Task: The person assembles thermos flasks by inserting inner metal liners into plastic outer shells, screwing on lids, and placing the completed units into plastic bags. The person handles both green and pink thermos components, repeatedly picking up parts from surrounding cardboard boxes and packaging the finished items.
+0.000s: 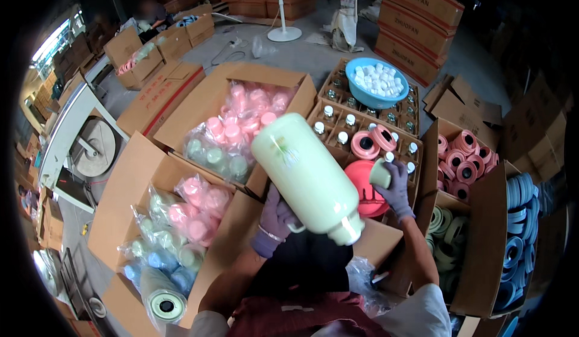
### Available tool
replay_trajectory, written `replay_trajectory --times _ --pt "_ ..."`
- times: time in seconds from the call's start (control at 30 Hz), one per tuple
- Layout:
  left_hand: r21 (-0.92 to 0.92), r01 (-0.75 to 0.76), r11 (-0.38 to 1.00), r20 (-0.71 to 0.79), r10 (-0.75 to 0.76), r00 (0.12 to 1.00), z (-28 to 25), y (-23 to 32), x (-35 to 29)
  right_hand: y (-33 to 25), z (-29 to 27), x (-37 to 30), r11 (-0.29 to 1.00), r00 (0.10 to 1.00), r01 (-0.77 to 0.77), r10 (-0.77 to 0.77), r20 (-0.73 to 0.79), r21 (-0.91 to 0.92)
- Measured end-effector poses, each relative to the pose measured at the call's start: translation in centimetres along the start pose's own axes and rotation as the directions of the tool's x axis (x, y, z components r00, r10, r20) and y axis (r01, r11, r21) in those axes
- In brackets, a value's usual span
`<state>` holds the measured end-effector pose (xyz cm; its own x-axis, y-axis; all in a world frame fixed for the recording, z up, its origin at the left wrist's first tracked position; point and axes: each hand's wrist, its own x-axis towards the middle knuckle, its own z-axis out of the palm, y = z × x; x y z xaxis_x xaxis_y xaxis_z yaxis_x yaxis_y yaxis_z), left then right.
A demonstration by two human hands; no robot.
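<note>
Across the middle lies a large pale green thermos flask [304, 171], tilted with its neck toward the lower right and a small printed motif on its side. My gloved left hand [272, 221] grips it from beneath near the handle; part of that hand is hidden behind the flask. In my gloved right hand [398, 192] is a small pale green cup [380, 174], held beside the flask and apart from its neck. Under the cup sits a round red piece [363, 186] with dark slots, partly covered by the flask. Two pink rings [365, 145] rest just beyond it.
Divided cartons of white-capped bottles [342, 137] stand ahead, bearing a blue basin [377, 98] of white caps. Cartons of bagged pink flasks [232, 132] and mixed-colour flasks [160, 234] are left. Pink rings [465, 171], green rings [449, 234] and blue rings [515, 252] fill boxes right.
</note>
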<state>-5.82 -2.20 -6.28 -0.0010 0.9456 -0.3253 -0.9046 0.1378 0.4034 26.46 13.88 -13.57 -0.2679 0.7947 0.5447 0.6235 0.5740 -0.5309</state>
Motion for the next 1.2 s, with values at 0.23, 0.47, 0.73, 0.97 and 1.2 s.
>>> replay_trajectory --times 0.23,0.47,0.73,0.97,1.2 --pt "-0.437 0.453 0.777 0.374 -0.302 0.877 -0.4 -3.7 -0.3 -17.0 -8.2 -6.1 0.837 0.846 0.510 -0.529 -0.057 -0.199" --pt "-0.097 0.217 0.971 0.459 -0.150 0.876 -1.9 -1.9 -0.1 -17.4 -4.4 -12.2 -0.446 0.678 -0.654 0.012 0.735 0.611" --pt "0.072 0.218 0.973 -0.047 -0.215 0.975 -3.9 -0.8 -3.4 -19.0 -6.1 -14.8 0.516 0.776 -0.597 0.174 0.607 0.615" --pt "0.822 -0.497 -0.279 0.443 -0.235 0.865 -7.5 1.7 -4.7 -13.7 -5.2 -8.7 0.878 0.929 -0.175 -0.002 0.370 0.445" --pt "0.789 -0.467 -0.399 0.251 -0.484 0.838 5.1 1.0 2.8 -15.0 -2.1 1.1 0.799 0.643 0.463 -0.601 0.475 0.384"
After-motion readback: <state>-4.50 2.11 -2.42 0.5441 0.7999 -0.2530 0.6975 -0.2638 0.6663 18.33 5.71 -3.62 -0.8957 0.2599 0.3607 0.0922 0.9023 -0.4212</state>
